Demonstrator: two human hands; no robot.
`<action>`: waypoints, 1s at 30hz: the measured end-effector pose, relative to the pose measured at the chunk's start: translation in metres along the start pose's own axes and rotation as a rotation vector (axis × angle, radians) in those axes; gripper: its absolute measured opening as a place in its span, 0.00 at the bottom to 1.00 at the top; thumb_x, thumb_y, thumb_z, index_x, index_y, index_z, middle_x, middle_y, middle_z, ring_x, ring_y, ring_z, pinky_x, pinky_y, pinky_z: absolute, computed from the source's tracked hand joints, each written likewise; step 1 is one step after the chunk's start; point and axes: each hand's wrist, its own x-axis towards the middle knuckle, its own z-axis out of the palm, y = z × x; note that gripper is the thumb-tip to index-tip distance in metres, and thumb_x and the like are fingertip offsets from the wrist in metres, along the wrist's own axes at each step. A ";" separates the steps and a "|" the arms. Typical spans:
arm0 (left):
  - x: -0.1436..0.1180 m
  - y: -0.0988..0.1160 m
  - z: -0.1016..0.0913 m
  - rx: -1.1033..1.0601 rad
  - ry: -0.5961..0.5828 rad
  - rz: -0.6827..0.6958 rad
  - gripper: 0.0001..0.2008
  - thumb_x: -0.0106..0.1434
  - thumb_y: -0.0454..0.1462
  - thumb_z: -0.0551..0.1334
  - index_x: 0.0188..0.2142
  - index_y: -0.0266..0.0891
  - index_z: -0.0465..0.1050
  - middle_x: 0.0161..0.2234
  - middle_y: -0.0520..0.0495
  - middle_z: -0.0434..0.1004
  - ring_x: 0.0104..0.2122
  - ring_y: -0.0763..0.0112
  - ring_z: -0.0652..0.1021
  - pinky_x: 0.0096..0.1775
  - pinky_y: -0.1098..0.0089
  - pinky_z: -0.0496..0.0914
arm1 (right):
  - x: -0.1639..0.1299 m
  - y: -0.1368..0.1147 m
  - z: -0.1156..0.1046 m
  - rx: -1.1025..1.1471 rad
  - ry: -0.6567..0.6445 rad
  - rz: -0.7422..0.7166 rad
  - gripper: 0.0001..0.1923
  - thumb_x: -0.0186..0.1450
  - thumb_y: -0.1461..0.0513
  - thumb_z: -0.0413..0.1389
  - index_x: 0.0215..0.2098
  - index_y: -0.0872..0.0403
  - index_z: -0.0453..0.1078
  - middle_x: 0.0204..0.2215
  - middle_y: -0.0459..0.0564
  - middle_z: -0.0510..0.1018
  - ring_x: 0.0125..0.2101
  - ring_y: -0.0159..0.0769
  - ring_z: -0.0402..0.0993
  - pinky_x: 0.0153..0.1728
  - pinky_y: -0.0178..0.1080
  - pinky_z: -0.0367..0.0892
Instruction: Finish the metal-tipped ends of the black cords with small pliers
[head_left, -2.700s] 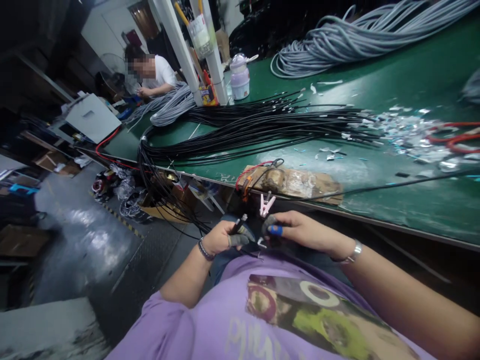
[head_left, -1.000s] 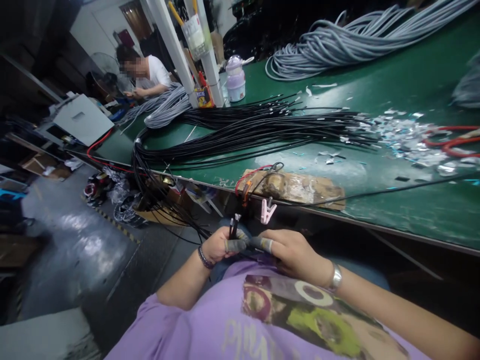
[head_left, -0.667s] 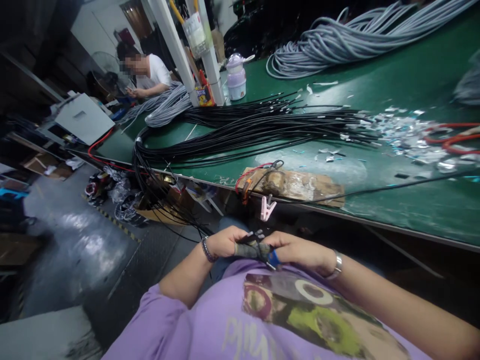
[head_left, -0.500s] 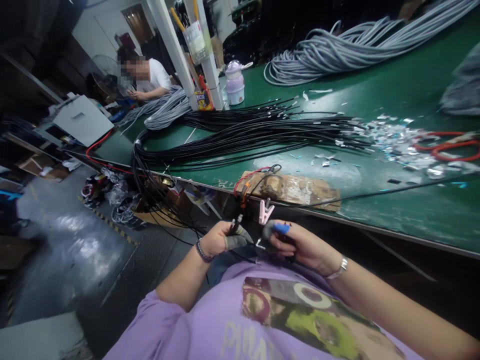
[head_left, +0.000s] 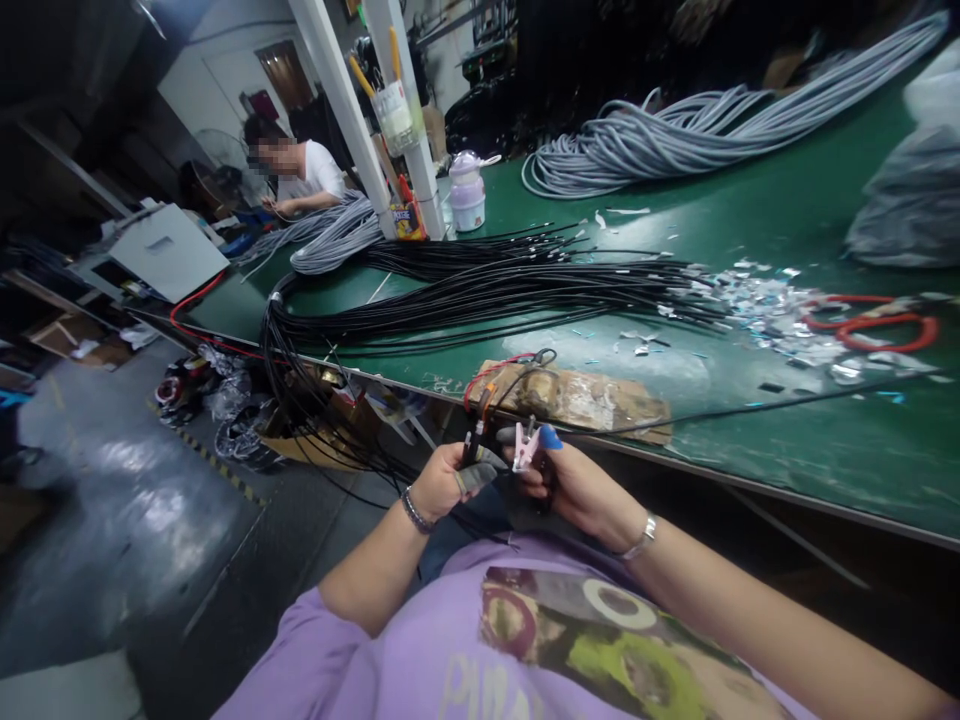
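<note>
My L hand [head_left: 442,480] pinches black cable ends [head_left: 472,447]; R hand [head_left: 574,485] fingers clamped on pink clip [head_left: 525,447], near table edge [head_left: 750,480].

The counter [head_left: 787,200] had a smooth green matt surface. The black cables [head_left: 487,290] looked glossy, and the pink clip [head_left: 525,447] was plastic.

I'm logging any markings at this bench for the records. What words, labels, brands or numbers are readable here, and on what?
"PINA": large pale letters, cut off, on the purple shirt; uncertain.
Yellow box by the white post: dark band of print, too blurred to read.
Green table near its front edge: white scrawl, illegible.
</note>
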 end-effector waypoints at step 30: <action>-0.033 0.010 0.020 0.074 0.121 0.052 0.25 0.42 0.54 0.71 0.21 0.34 0.70 0.15 0.57 0.61 0.18 0.82 0.61 0.23 0.77 0.60 | -0.022 0.024 -0.016 -0.027 -0.066 -0.010 0.25 0.50 0.42 0.63 0.26 0.56 0.69 0.16 0.40 0.62 0.17 0.24 0.50 0.17 0.32 0.46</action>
